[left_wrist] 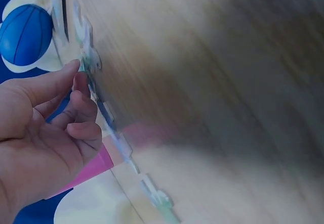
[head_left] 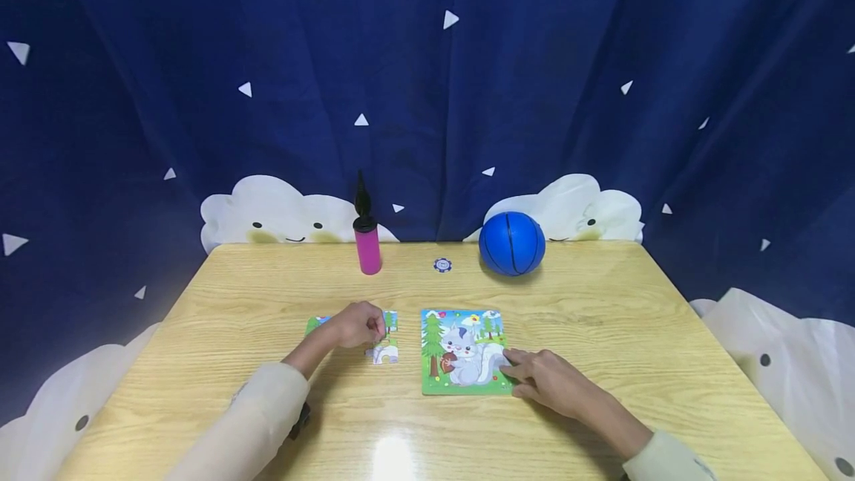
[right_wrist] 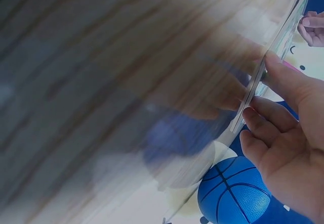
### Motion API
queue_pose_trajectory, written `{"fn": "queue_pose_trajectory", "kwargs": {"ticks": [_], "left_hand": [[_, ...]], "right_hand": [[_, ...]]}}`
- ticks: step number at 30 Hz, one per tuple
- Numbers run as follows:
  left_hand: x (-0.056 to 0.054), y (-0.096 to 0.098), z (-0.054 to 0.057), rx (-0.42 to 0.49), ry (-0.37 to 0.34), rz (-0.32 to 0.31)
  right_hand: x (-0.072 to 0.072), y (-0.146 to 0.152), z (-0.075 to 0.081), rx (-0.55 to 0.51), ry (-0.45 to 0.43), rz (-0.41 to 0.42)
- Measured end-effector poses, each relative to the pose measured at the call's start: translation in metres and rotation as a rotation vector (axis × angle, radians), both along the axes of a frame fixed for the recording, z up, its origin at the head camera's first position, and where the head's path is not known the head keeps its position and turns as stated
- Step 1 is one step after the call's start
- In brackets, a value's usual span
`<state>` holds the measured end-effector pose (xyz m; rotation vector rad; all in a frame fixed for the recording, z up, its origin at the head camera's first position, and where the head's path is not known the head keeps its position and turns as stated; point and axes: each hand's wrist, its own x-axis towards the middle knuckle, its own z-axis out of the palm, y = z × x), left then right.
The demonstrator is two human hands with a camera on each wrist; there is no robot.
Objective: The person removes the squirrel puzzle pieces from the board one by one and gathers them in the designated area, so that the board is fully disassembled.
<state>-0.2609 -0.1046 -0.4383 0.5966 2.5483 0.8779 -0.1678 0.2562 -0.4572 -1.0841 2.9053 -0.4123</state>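
A square squirrel jigsaw puzzle (head_left: 464, 370) lies flat on the table, its picture filled in. Along its right edge my right hand (head_left: 551, 381) rests with fingers stretched out, the fingertips on the border. The right wrist view shows that thumb and fingers touching the edge of the thin board (right_wrist: 248, 100). To the left, my left hand (head_left: 357, 324) is over a second jigsaw (head_left: 386, 353), hiding much of it. Thumb and forefinger pinch a small greenish puzzle piece (left_wrist: 83, 68), mostly covered by the fingertips, in the left wrist view.
A pink hand pump (head_left: 368, 249) with a black top stands at the back of the wooden table (head_left: 588, 318). A round blue-and-white chip (head_left: 442, 265) lies between it and a blue ball (head_left: 512, 243). Behind hangs a dark blue curtain (head_left: 401, 58).
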Motion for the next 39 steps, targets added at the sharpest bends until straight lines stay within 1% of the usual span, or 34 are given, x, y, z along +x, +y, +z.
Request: {"fn": "queue_pose_trajectory", "kwargs": {"ticks": [3, 5, 10, 13, 16, 19, 22, 26, 30, 34, 36, 39], "left_hand": [[-0.004, 0.001, 0.005, -0.034, 0.023, -0.007], [-0.008, 0.002, 0.01, -0.038, 0.037, -0.004], [-0.017, 0.007, 0.021, -0.005, 0.081, -0.018], [-0.019, 0.012, 0.024, 0.011, 0.105, -0.036], [-0.018, 0.02, 0.024, 0.014, 0.12, -0.048], [-0.015, 0.031, 0.022, 0.029, 0.112, -0.051], [-0.011, 0.044, 0.018, 0.064, 0.082, -0.057], [-0.007, 0.063, 0.012, 0.095, 0.051, -0.084], [-0.004, 0.081, 0.01, 0.103, 0.053, -0.112], [-0.003, 0.095, 0.008, 0.104, 0.052, -0.128], [-0.002, 0.099, 0.006, 0.106, 0.031, -0.126], [-0.001, 0.105, 0.001, 0.131, -0.025, -0.119]], "right_hand": [[0.0, 0.0, 0.0, -0.004, -0.001, 0.0], [0.0, 0.0, 0.0, -0.007, -0.002, 0.0], [0.001, -0.001, 0.001, -0.012, -0.011, 0.001], [0.001, -0.001, 0.002, -0.013, -0.017, -0.001], [0.001, -0.002, 0.003, -0.012, -0.018, -0.004], [0.001, -0.002, 0.003, -0.009, -0.019, -0.009], [0.002, -0.002, 0.003, -0.003, -0.019, -0.014], [0.001, -0.003, 0.003, -0.004, -0.019, -0.015], [0.001, -0.002, 0.002, 0.0, -0.019, -0.018], [0.001, -0.001, 0.001, 0.003, -0.019, -0.022], [0.001, -0.001, 0.001, 0.003, -0.017, -0.02], [0.001, 0.0, 0.0, 0.002, -0.008, -0.014]]}}
